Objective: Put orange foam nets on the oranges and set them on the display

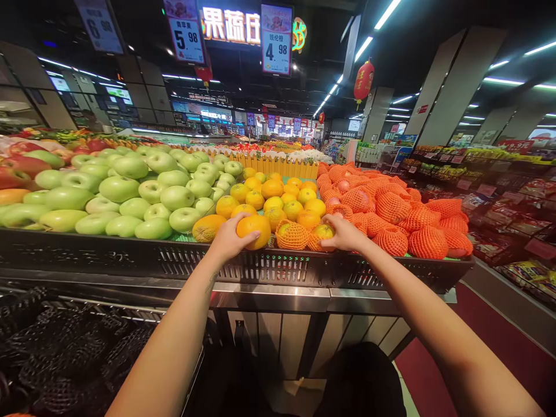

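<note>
While both arms stretch forward over the front edge of the produce bin (278,267), the left hand (226,238) is wrapped around a bare orange (254,230) at the near rim of the pile, fingers curled over its top and side. The right hand (343,233) is closed over a netted orange (324,234), which sits in the front row just beside another orange in orange foam netting (292,234). The two hands are apart, with that netted fruit between them. Green apples (130,197) fill the bin to the left of the oranges, and fruit in orange net sleeves (403,220) is heaped to the right. Price signs (276,39) hang overhead
</note>
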### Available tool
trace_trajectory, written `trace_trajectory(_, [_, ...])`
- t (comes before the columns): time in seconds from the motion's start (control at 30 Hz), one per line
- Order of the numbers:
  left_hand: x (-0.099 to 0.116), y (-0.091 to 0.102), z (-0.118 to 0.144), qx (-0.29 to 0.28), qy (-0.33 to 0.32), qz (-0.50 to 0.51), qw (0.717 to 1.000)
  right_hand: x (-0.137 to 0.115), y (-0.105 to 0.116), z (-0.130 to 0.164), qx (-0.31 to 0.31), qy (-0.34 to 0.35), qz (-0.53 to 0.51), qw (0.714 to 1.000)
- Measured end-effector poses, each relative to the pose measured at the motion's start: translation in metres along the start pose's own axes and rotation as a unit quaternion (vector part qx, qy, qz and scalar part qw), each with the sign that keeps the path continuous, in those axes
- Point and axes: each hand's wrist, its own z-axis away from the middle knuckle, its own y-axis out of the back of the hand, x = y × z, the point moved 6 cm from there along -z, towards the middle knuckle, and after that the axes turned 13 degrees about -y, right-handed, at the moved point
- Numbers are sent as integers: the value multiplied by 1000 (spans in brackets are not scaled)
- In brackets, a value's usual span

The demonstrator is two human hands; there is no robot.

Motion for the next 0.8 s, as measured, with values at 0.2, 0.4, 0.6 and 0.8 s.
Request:
trace_trajectory(0.2, [0,-3,-2,-8,9,-2,1000,-66,17,11,2,57,55,997])
trace_trajectory(0.4, [1,-3,-3,-5,4,7,1000,-112,-7,-17,-61,54,121,989])
trace_trajectory(0.6, [-2,-1,-2,-12,9,22,1000,-97,-13,-42,-100,12,112,989])
trace_trajectory(0.8, [0,0,-3,-16,6,28,999,-79,-10,-42,-34,-74,25,996])
